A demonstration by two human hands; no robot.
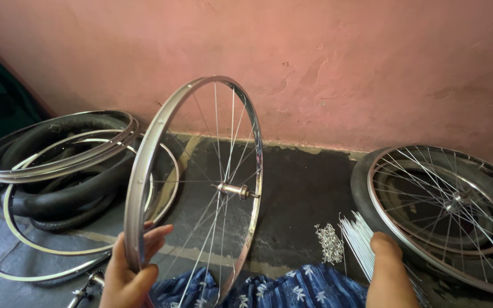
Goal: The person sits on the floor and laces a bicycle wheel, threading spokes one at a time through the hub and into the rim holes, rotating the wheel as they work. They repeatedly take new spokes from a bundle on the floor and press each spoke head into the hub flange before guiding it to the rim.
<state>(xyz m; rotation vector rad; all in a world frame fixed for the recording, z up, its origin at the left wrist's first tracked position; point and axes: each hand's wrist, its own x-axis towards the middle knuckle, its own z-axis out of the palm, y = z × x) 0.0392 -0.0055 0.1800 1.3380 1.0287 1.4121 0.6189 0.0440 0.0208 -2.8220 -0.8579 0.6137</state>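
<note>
My left hand (129, 268) grips the lower left rim of a silver bicycle wheel (144, 171), which stands upright on edge over my lap. The wheel has thin spokes and a metal hub (232, 189) at its centre. My right hand (384, 245) reaches down at the right onto a bundle of loose silver spokes (356, 231) lying on the floor; its fingers are hidden from view. A small heap of spoke nipples (330, 242) lies just left of the bundle.
Several bare rims and black tyres (58, 165) are piled at the left. A spoked wheel on a tyre (452, 211) lies flat at the right. A pink wall (343, 68) runs behind. Blue patterned cloth (292, 291) covers my lap.
</note>
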